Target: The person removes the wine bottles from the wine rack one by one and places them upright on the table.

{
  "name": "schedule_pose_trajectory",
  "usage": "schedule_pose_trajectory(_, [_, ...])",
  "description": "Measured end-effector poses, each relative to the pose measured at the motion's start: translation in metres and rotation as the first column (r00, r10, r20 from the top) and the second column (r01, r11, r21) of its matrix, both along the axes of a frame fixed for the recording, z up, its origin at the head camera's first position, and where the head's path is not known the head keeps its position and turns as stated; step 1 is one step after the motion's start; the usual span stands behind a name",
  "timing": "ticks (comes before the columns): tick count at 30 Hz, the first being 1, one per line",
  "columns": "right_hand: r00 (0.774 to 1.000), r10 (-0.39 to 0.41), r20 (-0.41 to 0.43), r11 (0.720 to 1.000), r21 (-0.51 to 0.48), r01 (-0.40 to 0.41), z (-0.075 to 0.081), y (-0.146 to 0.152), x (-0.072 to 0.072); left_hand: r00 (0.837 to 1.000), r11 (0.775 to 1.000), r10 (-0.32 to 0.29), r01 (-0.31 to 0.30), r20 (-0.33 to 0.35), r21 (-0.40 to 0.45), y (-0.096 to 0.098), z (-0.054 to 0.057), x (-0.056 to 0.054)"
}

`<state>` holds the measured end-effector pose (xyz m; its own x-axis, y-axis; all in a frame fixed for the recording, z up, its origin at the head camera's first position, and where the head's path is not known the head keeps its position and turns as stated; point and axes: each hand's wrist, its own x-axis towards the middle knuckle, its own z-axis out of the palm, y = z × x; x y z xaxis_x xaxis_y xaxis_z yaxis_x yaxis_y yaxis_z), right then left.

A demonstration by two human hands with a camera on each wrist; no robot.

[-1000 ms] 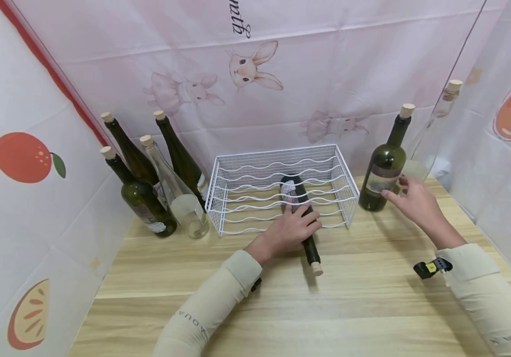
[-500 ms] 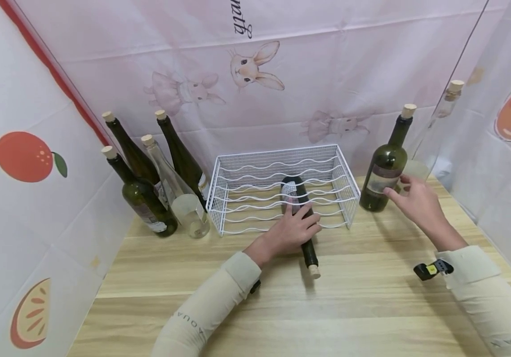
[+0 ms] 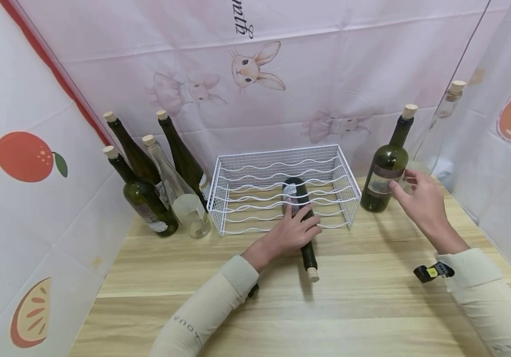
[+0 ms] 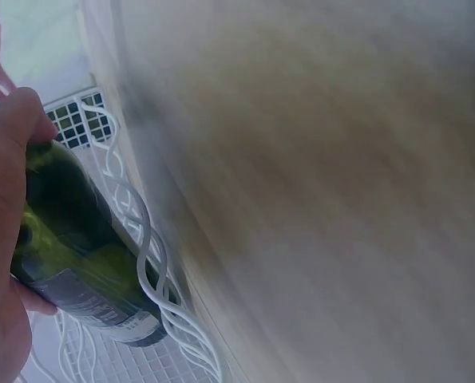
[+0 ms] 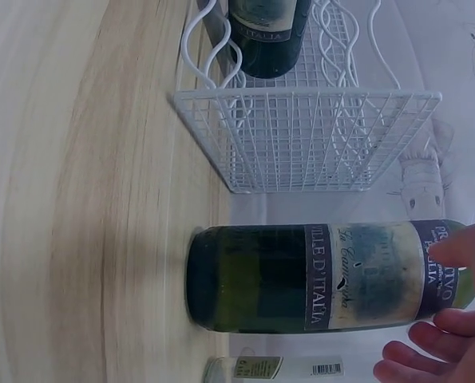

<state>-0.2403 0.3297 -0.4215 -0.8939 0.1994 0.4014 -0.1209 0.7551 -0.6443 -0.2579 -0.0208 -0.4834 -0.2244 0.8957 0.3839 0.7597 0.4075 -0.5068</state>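
My left hand (image 3: pixel 294 232) grips a dark green wine bottle (image 3: pixel 309 255) near its shoulder. That bottle slants neck-first toward me, its base inside the white wire wine rack (image 3: pixel 347 210), its corked neck out over the table. In the left wrist view, the fingers wrap the green bottle (image 4: pixel 85 255) beside the rack's wavy wires. My right hand (image 3: pixel 422 201) is at the right side of an upright green wine bottle (image 3: pixel 378 181), thumb by its label and fingers loosely bent. In the right wrist view, the thumb overlaps the label of this bottle (image 5: pixel 365 275).
Several corked bottles stand left of the rack, including a clear glass bottle (image 3: pixel 190 215) and a dark green bottle (image 3: pixel 148 203). Another clear bottle (image 3: pixel 431 136) stands behind my right hand. The wooden table (image 3: pixel 282 317) extends in front, with printed cloth walls around it.
The left hand's bottle neck has swung slightly left and toward me. My right hand has shifted a little right and back along the upright bottle, which stays in place.
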Motion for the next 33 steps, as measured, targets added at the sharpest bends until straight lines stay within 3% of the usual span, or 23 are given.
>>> schedule_pose_trajectory(19, [0.98, -0.051, -0.195, 0.999, -0.028, 0.046, 0.004, -0.009, 0.005, 0.997, 0.995, -0.036, 0.03, 0.062, 0.094, -0.015, 0.011, 0.014])
schedule_pose_trajectory(33, [0.959, -0.034, -0.282, 0.999, -0.025, 0.028, 0.007, -0.014, 0.008, 0.991, 0.987, -0.066, 0.047, 0.117, 0.154, -0.025, 0.013, 0.02])
